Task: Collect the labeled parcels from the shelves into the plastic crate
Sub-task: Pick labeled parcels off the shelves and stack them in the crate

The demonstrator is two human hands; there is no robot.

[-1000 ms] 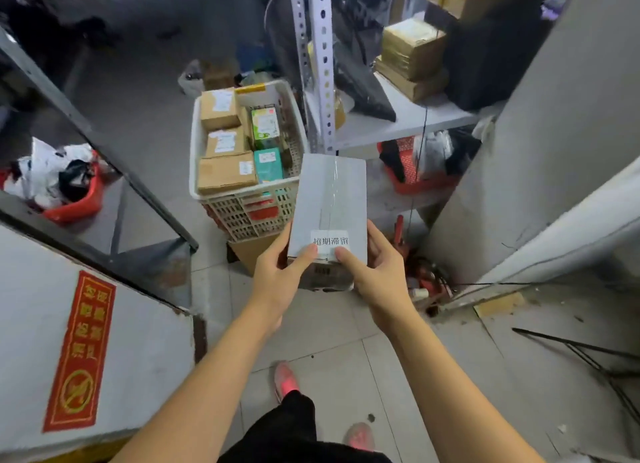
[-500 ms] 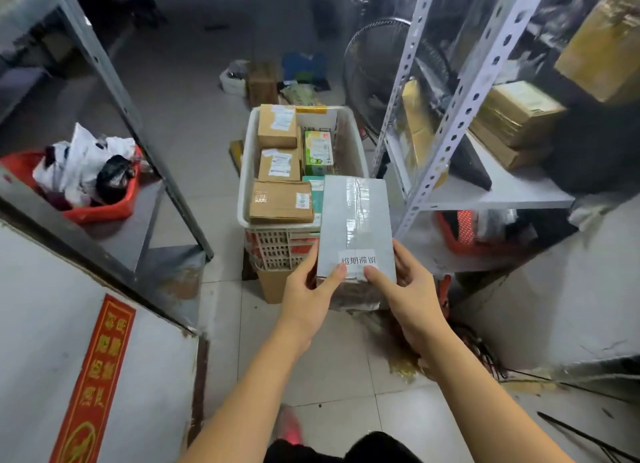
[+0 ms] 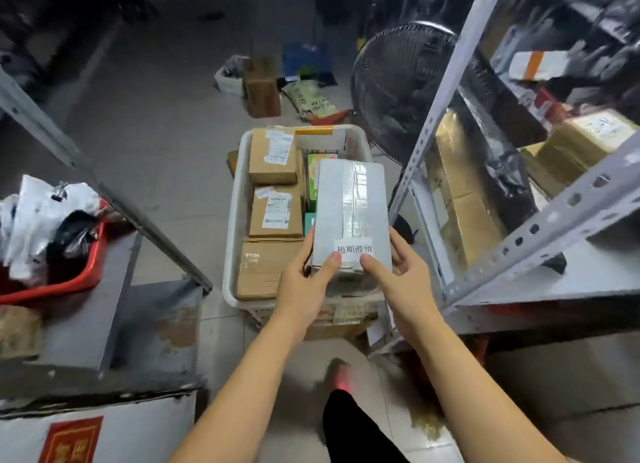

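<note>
A grey taped parcel (image 3: 351,206) with a white printed label near its close end hangs over the right half of the white plastic crate (image 3: 232,220). My left hand (image 3: 306,277) grips its near left corner, thumb on top. My right hand (image 3: 398,272) grips the near right corner, thumb beside the label. Inside the crate lie three brown cardboard parcels (image 3: 275,213) with labels in a row on the left and green boxes (image 3: 317,171) partly hidden under the grey parcel.
A metal shelf rack (image 3: 519,248) with wrapped parcels (image 3: 585,144) stands at the right, and a black fan (image 3: 398,81) behind the crate. A red basket (image 3: 69,282) of bags sits on a grey shelf at the left. Loose boxes (image 3: 261,88) lie on the floor beyond.
I have stepped closer to the crate, and the grey parcel in both hands has moved from in front of it to above its right half.
</note>
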